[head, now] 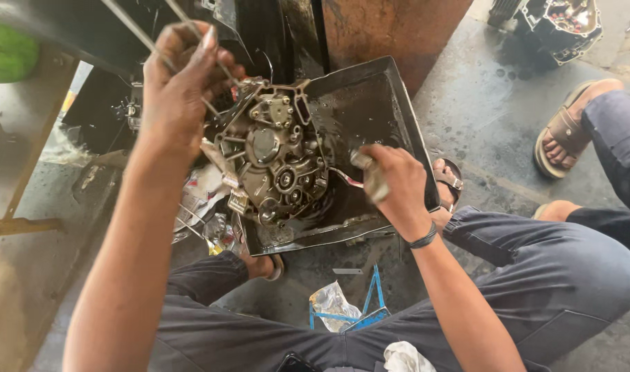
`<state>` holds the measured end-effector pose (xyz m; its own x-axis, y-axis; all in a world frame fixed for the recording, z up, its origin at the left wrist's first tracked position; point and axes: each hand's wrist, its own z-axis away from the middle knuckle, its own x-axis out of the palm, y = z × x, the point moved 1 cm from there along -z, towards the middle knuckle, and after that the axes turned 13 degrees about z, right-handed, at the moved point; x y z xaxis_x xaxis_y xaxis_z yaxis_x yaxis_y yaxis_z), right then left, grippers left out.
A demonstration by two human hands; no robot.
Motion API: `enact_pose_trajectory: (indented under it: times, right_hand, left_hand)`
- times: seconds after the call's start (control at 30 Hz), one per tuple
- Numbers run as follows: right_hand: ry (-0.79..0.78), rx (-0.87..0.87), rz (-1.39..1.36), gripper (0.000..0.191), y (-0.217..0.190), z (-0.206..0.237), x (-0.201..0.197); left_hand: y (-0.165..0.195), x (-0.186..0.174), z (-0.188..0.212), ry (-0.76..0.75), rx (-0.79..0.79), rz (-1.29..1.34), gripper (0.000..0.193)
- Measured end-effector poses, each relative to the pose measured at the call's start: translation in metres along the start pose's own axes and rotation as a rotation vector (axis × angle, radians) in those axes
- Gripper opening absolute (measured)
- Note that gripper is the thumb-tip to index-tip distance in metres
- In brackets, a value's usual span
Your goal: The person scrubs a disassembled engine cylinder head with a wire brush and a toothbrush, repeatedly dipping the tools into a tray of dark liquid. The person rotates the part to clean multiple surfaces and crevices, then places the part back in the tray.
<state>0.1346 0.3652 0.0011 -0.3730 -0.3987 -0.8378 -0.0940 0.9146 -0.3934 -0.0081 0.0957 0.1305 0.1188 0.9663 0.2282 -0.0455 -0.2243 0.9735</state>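
A greasy metal engine case (277, 165) stands tilted in a black oily tray (387, 110) on the floor in front of me. My left hand (180, 86) is raised above the case's upper left side, fingers pinched on thin metal rods or cables that run up and left. My right hand (394, 182) is closed on the pale handle of a tool (370, 176), and its metal tip touches the right side of the case. I am squatting, with my knees in dark trousers on either side.
Another person's sandalled foot (570, 131) and dark trouser leg sit at the right. A second engine part (560, 24) lies top right. Crumpled plastic and a blue frame (342, 306) lie between my legs. A rusty panel (391, 31) stands behind the tray.
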Motion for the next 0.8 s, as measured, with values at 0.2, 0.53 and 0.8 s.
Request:
enact_pose_trajectory:
  times: [0.2, 0.53, 0.8]
  right_hand:
    - [-0.074, 0.128, -0.180, 0.023, 0.013, -0.007, -0.019]
    - [-0.017, 0.077, -0.609, 0.024, 0.002, -0.039, -0.103]
    - [0.013, -0.453, -0.507, 0.031, -0.069, -0.096, -0.096]
  left_hand:
    - [0.002, 0.039, 0.000, 0.281, 0.189, 0.091, 0.032]
    - [0.016, 0.038, 0.037, -0.187, 0.359, 0.134, 0.034]
    - [0.004, 0.052, 0.034, -0.085, 0.523, 0.026, 0.040]
